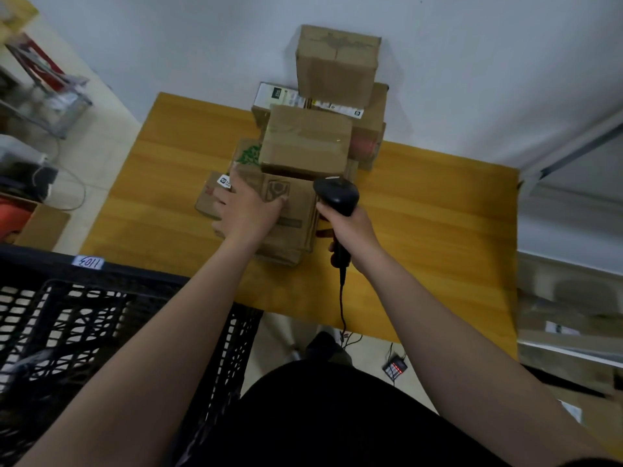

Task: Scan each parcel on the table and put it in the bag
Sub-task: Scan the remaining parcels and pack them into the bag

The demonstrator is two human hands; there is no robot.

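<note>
Several brown cardboard parcels are piled on the yellow wooden table (421,230). The nearest one, a flat parcel (296,217) with a printed logo, lies at the front of the pile. My left hand (246,210) rests on its top left part, fingers spread, thumb toward the logo. My right hand (350,234) grips the handle of a black barcode scanner (337,197), whose head points at the pile; its cable hangs down over the table's front edge. A taped parcel (306,143) sits just behind, and a taller box (337,65) stands at the back.
A black plastic lattice crate (84,332) with a white tag stands at the lower left, beside the table. A white printed box (279,96) lies in the pile. Cardboard and shelving clutter both sides. A small black device (395,368) lies on the floor.
</note>
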